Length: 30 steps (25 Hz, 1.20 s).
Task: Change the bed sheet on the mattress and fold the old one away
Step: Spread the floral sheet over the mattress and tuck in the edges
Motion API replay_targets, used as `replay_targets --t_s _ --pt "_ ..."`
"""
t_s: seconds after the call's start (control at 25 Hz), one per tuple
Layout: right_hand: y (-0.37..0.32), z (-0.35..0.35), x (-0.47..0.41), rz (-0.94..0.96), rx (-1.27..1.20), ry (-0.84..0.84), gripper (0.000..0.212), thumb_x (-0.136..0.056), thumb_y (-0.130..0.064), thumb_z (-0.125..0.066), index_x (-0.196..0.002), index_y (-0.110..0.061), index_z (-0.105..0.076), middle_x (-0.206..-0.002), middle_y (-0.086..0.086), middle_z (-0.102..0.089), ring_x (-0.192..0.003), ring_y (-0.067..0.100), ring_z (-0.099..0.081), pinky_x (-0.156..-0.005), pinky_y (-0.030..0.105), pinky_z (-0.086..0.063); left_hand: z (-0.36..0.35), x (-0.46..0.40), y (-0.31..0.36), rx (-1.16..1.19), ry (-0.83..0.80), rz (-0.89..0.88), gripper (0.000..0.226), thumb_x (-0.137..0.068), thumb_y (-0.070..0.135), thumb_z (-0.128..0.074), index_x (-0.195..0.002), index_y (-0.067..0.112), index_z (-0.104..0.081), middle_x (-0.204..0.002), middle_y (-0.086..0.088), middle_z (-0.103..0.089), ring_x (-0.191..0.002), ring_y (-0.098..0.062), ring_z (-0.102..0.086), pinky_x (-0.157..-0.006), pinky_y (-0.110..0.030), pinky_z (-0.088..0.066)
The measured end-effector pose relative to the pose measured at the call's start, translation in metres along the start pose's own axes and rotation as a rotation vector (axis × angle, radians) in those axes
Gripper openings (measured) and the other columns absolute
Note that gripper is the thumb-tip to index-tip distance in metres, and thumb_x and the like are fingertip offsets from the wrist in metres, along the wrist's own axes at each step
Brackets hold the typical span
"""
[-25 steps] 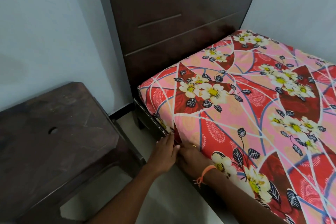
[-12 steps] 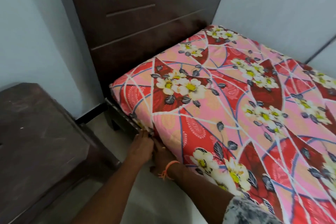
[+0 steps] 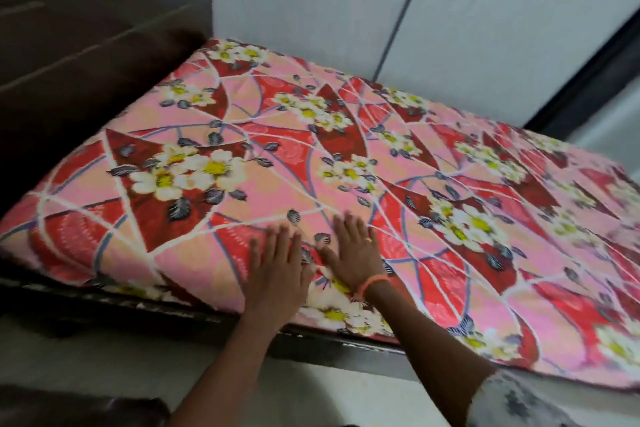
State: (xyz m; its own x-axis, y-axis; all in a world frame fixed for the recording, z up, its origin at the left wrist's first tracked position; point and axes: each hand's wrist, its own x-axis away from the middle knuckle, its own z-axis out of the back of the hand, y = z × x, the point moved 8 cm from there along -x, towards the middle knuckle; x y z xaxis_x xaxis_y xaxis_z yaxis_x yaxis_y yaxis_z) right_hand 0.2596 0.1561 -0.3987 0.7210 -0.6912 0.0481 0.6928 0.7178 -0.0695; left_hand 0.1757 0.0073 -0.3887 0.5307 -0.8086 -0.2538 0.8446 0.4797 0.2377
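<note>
A pink and red bed sheet (image 3: 398,163) with white flowers covers the whole mattress and lies smooth across its top. My left hand (image 3: 278,269) rests flat on the sheet near the bed's near edge, palm down, fingers spread. Beside it, my right hand (image 3: 353,253) also lies flat and open on the sheet, with a ring and an orange thread at the wrist. Neither hand holds anything. The frame is blurred by motion.
The dark wooden headboard (image 3: 79,73) rises at the left. The dark bed frame rail (image 3: 214,319) runs under the mattress's near side. White wardrobe panels (image 3: 485,21) stand behind the bed. A dark wooden table corner (image 3: 69,407) shows at bottom left, with light floor (image 3: 138,357) between.
Both hands left the mattress's lower side edge near the corner and rose onto the top of the sheet, now lying flat. The view swung right along the bed.
</note>
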Motion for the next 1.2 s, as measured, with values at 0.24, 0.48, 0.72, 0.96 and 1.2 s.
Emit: replay_targets --t_s 0.24,0.48,0.72,0.96,1.2 --pt "-0.006 -0.008 0.001 0.042 -0.051 0.009 0.074 -0.093 -0.064 -0.011 -0.155 -0.024 -0.002 -0.162 0.003 0.007 -0.150 0.026 0.004 -0.120 0.051 -0.001 -0.019 -0.016 0.029 0.010 -0.098 0.025 0.062 -0.089 0.037 -0.034 -0.138 0.005 -0.054 -0.146 -0.027 -0.045 -0.140 -0.045 -0.035 -0.112 -0.063 -0.022" --pt "0.148 0.019 0.151 -0.090 -0.083 0.162 0.066 -0.088 -0.039 -0.053 -0.149 -0.022 -0.034 -0.156 0.004 -0.032 -0.143 0.024 -0.031 -0.113 0.044 -0.031 -0.037 0.017 0.207 0.192 -0.079 -0.381 0.045 -0.086 0.038 -0.052 -0.114 0.008 -0.069 -0.121 -0.017 -0.064 -0.116 -0.039 -0.057 -0.097 -0.053 -0.042" --pt "0.286 0.074 0.138 -0.240 -0.311 0.317 0.037 -0.088 -0.048 -0.040 -0.095 -0.023 -0.066 -0.092 0.003 -0.069 -0.087 0.027 -0.066 -0.067 0.034 -0.051 -0.023 -0.052 0.326 0.445 0.101 -0.510 0.017 -0.093 0.023 -0.058 -0.077 0.016 -0.059 -0.076 -0.003 -0.055 -0.070 -0.021 -0.054 -0.062 -0.038 -0.046" --pt "0.268 0.011 0.059 0.038 0.003 -0.073 0.079 -0.090 -0.060 -0.006 -0.154 -0.014 -0.012 -0.161 0.013 -0.005 -0.148 0.034 -0.007 -0.116 0.060 -0.004 -0.099 -0.074 0.267 -0.077 -0.323 0.062 0.073 -0.098 0.055 -0.030 -0.158 0.015 -0.015 -0.164 -0.017 -0.008 -0.152 -0.037 -0.003 -0.120 -0.058 -0.006" --pt "0.229 0.051 0.151 0.084 -0.174 -0.655 0.075 -0.075 -0.039 -0.074 -0.137 -0.007 -0.047 -0.151 0.019 -0.031 -0.130 0.041 -0.047 -0.102 0.049 -0.043 -0.027 0.004 0.293 0.103 -0.696 -0.040 0.047 -0.088 0.020 -0.051 -0.134 0.012 -0.055 -0.136 -0.015 -0.057 -0.128 -0.035 -0.052 -0.102 -0.042 -0.044"
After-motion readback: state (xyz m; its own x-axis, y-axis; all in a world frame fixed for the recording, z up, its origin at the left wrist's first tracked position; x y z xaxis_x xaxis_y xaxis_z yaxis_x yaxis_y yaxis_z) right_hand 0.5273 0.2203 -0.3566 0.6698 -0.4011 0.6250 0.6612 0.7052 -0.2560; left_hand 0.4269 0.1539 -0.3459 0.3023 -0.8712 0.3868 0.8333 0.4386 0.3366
